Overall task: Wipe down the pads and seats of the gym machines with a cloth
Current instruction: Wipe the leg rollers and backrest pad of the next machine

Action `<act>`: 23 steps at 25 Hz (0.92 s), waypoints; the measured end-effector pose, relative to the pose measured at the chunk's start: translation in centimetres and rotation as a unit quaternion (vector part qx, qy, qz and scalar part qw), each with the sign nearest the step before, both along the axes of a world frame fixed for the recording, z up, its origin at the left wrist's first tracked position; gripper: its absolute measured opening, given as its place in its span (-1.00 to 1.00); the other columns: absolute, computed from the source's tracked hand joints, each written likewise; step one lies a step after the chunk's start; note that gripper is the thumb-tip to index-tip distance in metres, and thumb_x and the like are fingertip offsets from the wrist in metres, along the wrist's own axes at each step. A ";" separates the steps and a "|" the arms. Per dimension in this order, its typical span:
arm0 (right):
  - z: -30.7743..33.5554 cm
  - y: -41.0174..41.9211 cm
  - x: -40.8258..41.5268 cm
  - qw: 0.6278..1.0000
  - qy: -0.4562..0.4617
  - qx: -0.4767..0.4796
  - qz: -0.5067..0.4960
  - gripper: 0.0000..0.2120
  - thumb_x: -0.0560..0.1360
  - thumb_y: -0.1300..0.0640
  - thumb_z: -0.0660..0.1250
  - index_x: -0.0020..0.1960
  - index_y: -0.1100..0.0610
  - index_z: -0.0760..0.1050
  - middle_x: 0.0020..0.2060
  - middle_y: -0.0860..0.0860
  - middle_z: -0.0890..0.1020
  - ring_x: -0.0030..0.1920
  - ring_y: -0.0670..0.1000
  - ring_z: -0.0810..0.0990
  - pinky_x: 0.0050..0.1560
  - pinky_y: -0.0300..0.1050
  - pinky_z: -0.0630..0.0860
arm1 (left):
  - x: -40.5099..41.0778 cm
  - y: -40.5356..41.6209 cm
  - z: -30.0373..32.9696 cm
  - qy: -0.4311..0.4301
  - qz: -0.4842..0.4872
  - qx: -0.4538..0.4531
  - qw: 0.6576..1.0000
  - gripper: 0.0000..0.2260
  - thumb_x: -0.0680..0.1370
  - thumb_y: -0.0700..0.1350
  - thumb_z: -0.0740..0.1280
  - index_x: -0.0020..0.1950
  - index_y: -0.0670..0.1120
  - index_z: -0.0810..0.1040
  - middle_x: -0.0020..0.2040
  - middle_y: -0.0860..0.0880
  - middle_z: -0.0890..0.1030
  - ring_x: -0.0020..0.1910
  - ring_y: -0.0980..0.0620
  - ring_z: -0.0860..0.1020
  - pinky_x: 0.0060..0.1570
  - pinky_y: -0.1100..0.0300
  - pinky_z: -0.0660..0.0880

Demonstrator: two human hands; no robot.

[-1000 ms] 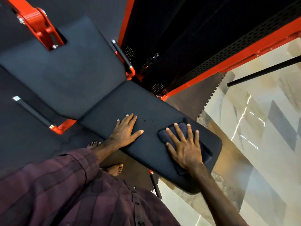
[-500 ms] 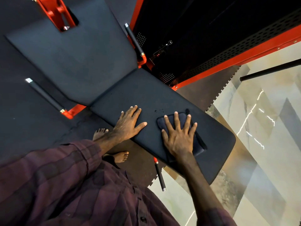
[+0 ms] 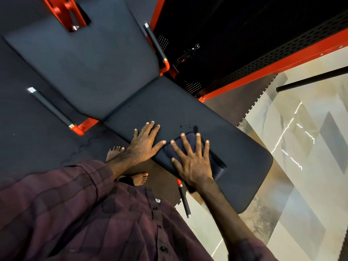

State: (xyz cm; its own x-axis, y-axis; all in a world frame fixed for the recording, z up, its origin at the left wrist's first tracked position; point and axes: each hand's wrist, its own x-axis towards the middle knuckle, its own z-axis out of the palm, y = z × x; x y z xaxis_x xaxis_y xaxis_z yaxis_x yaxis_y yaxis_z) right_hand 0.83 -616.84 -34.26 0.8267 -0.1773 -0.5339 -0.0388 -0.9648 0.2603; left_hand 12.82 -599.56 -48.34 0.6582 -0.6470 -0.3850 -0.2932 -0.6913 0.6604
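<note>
A long black seat pad (image 3: pixel 235 147) of a red-framed gym machine runs from the middle to the right, joined to a wider black back pad (image 3: pixel 84 63) at the upper left. A folded dark blue cloth (image 3: pixel 216 166) lies on the seat pad near its front edge. My right hand (image 3: pixel 192 161) presses flat on the cloth with fingers spread. My left hand (image 3: pixel 145 142) rests flat on the seat pad just left of the cloth, its thumb close to it.
Black grip handles (image 3: pixel 50 108) (image 3: pixel 155 42) stick out on red brackets beside the back pad, and another handle (image 3: pixel 184 200) hangs under the seat. The machine's perforated black and red frame (image 3: pixel 263 59) stands behind. Bare feet (image 3: pixel 140 178) stand on dark rubber matting; marble tile (image 3: pixel 310 166) lies right.
My right hand has slid the cloth leftward along the seat pad toward my left hand. The left hand has stayed in place, and the view has shifted.
</note>
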 end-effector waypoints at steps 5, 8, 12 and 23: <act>1.9 -2.0 -2.1 0.999 -0.007 0.013 0.049 -0.42 0.71 -0.34 -0.09 0.70 -0.25 -0.02 0.72 -0.06 -0.01 0.69 0.30 -0.21 0.57 0.50 -0.07 | 0.8 0.8 -0.5 0.004 0.002 0.013 1.000 -0.25 0.65 0.38 0.07 0.72 -0.01 0.08 0.73 -0.08 0.00 0.71 -0.09 -0.04 0.60 -0.37 0.05; -0.9 1.2 1.5 0.998 -0.010 -0.015 -0.052 -0.40 0.70 -0.31 -0.03 0.70 -0.21 0.03 0.72 0.03 0.02 0.66 0.41 -0.14 0.53 0.57 -0.09 | 0.7 0.8 -0.8 0.001 0.005 0.013 1.000 -0.25 0.64 0.37 0.03 0.72 -0.01 0.09 0.73 -0.07 0.03 0.71 -0.11 -0.01 0.58 -0.38 0.08; 0.5 -0.1 -1.5 0.991 0.018 0.060 0.115 -0.41 0.70 -0.34 0.00 0.69 -0.25 0.04 0.72 -0.04 0.03 0.69 0.32 -0.15 0.55 0.51 0.00 | 1.2 1.3 -0.9 0.005 -0.010 0.021 1.000 -0.29 0.66 0.34 0.05 0.72 0.00 0.08 0.73 -0.07 -0.01 0.71 -0.11 -0.01 0.57 -0.41 0.09; 2.3 -6.0 0.2 0.991 0.041 0.061 0.108 -0.42 0.69 -0.34 -0.09 0.69 -0.29 -0.01 0.72 -0.13 -0.02 0.70 0.23 -0.20 0.60 0.45 -0.10 | 1.5 0.7 -1.4 0.036 0.009 0.045 0.998 -0.27 0.67 0.35 0.06 0.72 -0.01 0.03 0.73 -0.11 -0.05 0.71 -0.13 -0.06 0.57 -0.45 0.04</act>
State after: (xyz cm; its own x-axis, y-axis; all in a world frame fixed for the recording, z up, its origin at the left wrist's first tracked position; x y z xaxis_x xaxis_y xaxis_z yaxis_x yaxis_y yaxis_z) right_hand 0.98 -622.82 -31.98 0.7909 0.0703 -0.6079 0.1894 -0.9727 0.1339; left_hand 14.36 -598.88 -49.71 0.6370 -0.5966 -0.4882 -0.2342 -0.7531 0.6148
